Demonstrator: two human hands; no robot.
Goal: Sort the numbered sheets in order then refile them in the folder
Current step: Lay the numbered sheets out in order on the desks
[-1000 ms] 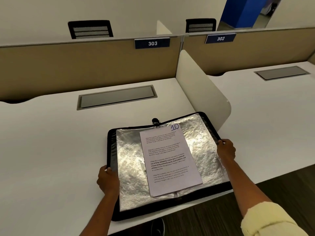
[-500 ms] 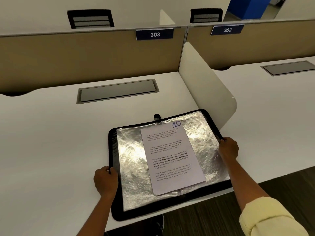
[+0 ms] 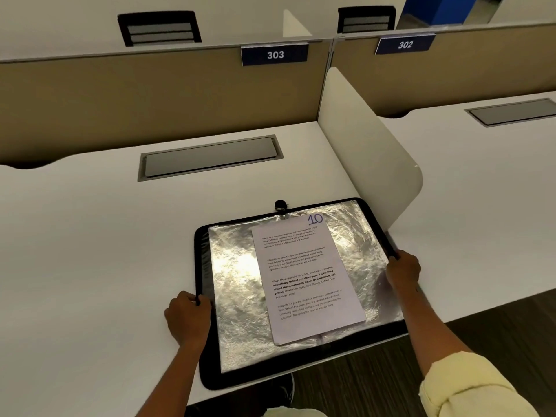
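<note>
My left hand (image 3: 187,315) and right hand (image 3: 403,270) each grasp an edge of the open folder (image 3: 240,296); the sheet numbered 10 (image 3: 304,278) lies between them.

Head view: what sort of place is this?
Probably a library or office study hall: numbered signs 303 and 302 on tan partitions, white desks with dividers, chairs behind.

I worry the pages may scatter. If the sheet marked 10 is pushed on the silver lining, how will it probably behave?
The sheet marked 10 lies loose and askew on the folder, so it will likely slide easily; the shiny lining looks smooth. It appears thin, probably floppy when lifted by one corner. Both hands grip only the folder's edges, so nothing pins it.
</note>
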